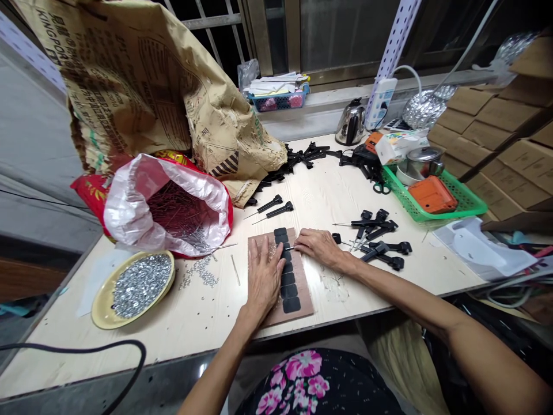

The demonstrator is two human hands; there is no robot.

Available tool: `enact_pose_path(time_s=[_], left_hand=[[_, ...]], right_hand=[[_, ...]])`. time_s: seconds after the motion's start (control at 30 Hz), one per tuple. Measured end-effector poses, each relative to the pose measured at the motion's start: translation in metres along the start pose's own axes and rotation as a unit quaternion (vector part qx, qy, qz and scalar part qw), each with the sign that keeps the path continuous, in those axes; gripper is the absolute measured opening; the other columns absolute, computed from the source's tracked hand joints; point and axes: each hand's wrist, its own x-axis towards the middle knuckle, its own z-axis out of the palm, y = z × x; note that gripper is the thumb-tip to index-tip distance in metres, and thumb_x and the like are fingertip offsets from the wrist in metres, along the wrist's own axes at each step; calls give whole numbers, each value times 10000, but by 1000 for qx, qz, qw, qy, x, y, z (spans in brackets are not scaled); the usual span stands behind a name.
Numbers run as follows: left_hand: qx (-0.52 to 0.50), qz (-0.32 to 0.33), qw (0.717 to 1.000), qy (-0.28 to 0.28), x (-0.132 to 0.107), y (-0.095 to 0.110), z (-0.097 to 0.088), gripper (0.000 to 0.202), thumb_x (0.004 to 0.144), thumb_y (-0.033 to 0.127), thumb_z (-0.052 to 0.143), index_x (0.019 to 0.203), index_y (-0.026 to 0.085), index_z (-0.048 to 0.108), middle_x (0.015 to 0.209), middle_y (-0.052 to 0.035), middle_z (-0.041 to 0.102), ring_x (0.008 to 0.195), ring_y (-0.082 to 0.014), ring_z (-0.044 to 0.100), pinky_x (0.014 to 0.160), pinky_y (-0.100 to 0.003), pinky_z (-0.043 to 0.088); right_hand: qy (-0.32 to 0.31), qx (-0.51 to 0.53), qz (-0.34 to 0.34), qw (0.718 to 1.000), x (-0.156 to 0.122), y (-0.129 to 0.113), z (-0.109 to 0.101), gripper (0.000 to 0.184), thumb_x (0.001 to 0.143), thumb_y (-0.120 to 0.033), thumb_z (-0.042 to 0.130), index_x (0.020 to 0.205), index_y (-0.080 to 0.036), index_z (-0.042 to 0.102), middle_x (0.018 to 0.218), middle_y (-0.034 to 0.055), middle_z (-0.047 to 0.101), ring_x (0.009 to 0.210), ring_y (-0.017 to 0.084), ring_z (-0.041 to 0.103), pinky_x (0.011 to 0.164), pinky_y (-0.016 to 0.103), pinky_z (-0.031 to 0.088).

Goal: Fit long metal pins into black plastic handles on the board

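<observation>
My left hand (262, 279) lies on a brown board (306, 297) with its fingers spread, the thumb at the edge of a column of black rounded squares (288, 290). From the right, my right hand (318, 245) reaches over the board's edge, fingers pinched on a thin metal rod (289, 248). The rod's tip points toward my left hand and rests over the black squares. Just right of my right hand lie several black-handled tools with thin metal shafts (380, 230). Two similar black-handled tools (280, 209) lie beyond the board.
At left stand a yellow bowl (98, 308) of small metal pieces and a red-and-white bag (125, 210) of thin rods. Loose metal pieces (202, 272) are scattered beside them. A large paper sack (147, 86) rises behind. A green basket (469, 206), cartons (510, 173) and a kettle (349, 124) are at right.
</observation>
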Motion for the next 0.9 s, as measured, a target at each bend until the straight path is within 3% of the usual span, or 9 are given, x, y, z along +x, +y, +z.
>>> enact_pose_path(time_s=[0.17, 0.37, 0.57, 0.73, 0.9], left_hand=[[-1, 2, 1000, -24, -2, -1, 7, 394, 929, 318, 389, 1303, 289, 510, 1507, -76, 279, 1401, -376, 49, 1054, -618, 252], [-10, 16, 998, -54, -17, 2, -1, 395, 934, 303, 384, 1313, 303, 495, 1518, -76, 254, 1404, -357, 72, 1059, -592, 260], [-2, 6, 997, -71, -17, 4, -2, 421, 935, 325, 381, 1344, 265, 460, 1519, -113, 239, 1399, -376, 47, 1055, -613, 238], [12, 0, 998, -65, -27, -5, -7, 461, 945, 314, 351, 1387, 188, 389, 1535, -146, 164, 1403, -354, -7, 1061, -585, 252], [49, -18, 996, -70, -30, -16, -2, 492, 954, 332, 316, 1406, 139, 340, 1522, -143, 214, 1409, -324, 6, 1066, -565, 268]], right_hand=[[5, -14, -10, 1000, -4, -2, 0, 243, 932, -353, 482, 863, -190, 648, 848, 25, 601, 791, 128, 548, 627, 235, 342], [12, -32, -49, 998, -20, -12, -2, 243, 938, -313, 474, 826, -192, 653, 811, 20, 602, 741, 131, 529, 620, 249, 336], [13, -14, -18, 1000, -16, -13, -5, 245, 934, -322, 482, 836, -176, 652, 823, 25, 605, 742, 123, 538, 599, 237, 342], [-24, 25, -84, 996, -16, -8, -7, 245, 941, -308, 470, 837, -170, 645, 811, 20, 607, 727, 117, 535, 594, 223, 355], [-10, 29, -49, 998, -16, -9, -6, 263, 951, -283, 446, 827, -139, 627, 801, 26, 600, 670, 99, 512, 525, 201, 336]])
